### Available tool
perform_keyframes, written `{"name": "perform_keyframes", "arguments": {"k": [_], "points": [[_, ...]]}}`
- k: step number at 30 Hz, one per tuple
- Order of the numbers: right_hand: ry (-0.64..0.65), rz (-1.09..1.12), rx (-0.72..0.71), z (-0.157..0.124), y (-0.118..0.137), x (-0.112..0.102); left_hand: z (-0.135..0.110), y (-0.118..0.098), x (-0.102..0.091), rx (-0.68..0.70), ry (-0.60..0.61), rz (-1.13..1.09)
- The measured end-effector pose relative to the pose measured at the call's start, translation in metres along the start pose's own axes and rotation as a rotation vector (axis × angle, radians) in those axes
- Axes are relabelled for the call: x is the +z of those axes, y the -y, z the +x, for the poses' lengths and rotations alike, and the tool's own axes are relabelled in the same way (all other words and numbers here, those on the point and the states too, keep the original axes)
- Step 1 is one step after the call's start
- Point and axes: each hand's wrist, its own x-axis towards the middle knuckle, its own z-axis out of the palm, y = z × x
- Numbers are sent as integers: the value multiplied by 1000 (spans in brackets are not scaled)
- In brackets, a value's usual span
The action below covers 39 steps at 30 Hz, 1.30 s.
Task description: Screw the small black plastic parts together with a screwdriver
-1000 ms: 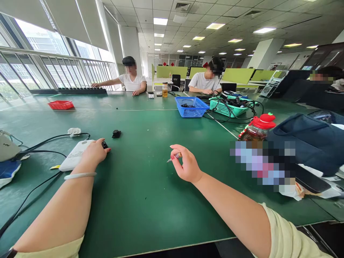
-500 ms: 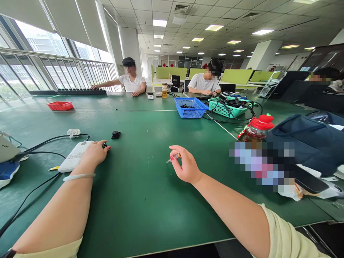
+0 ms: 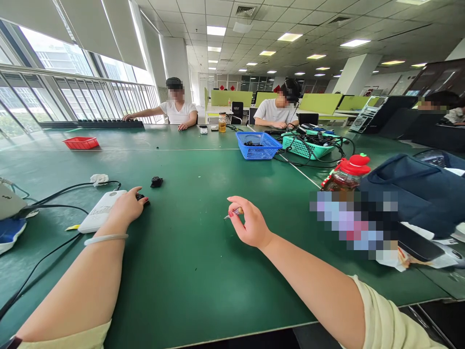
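Observation:
On the left of the green table [image 3: 189,271], my left hand [image 3: 125,206] rests beside a white power-bank-like box [image 3: 101,213]. Its index finger is lifted away from the thumb, and a small black part [image 3: 144,199] sits between them, low against the tabletop. Another small black part [image 3: 156,182] lies just beyond. My right hand [image 3: 251,224] hovers over the middle with curled fingers, closed on a small screwdriver-like tool [image 3: 238,211]. The thin metal tip points left; most of the handle is hidden by the fingers.
Black cables [image 3: 51,207] run along the left. A red tray [image 3: 81,143], blue basket [image 3: 258,146] and green basket [image 3: 308,148] of cables stand farther back. On the right are a red-lidded bottle [image 3: 350,172] and dark blue bag [image 3: 414,194]. Two people sit opposite.
My left hand has shifted slightly left, its index finger rising off the black part, which now shows lower by the thumb. My right hand and its tool have barely moved.

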Motion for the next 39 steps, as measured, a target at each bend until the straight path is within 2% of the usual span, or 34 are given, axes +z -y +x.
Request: {"name": "perform_keyframes", "arguments": {"k": [4, 7, 10, 13, 17, 20, 25, 28, 34, 39], "points": [[26, 17, 8, 0, 0, 1, -5, -5, -5, -15, -12, 22], [62, 37, 8, 0, 0, 0, -16, -23, -12, 41, -80, 11], [142, 62, 31, 0, 2, -1, -32, -57, -16, 217, -146, -21], [258, 43, 38, 1, 4, -1, -55, -97, -14, 474, -161, -72], [350, -25, 48, 2, 4, 0, -86, -140, -1, 737, -64, -195], [271, -38, 122, 3, 2, -1, -101, -155, 11, 855, 56, -300], [-3, -57, 259, 7, -1, -10, -104, -161, 26, 905, 121, -382], [-104, -88, 275, 9, 2, -14, -101, -162, 29, 854, 154, -398], [-91, -45, 297, 9, 10, -16, -102, -164, 28, 761, 232, -463], [-47, -10, 246, 6, 12, -15, -101, -165, 32, 681, 186, -547]]}}
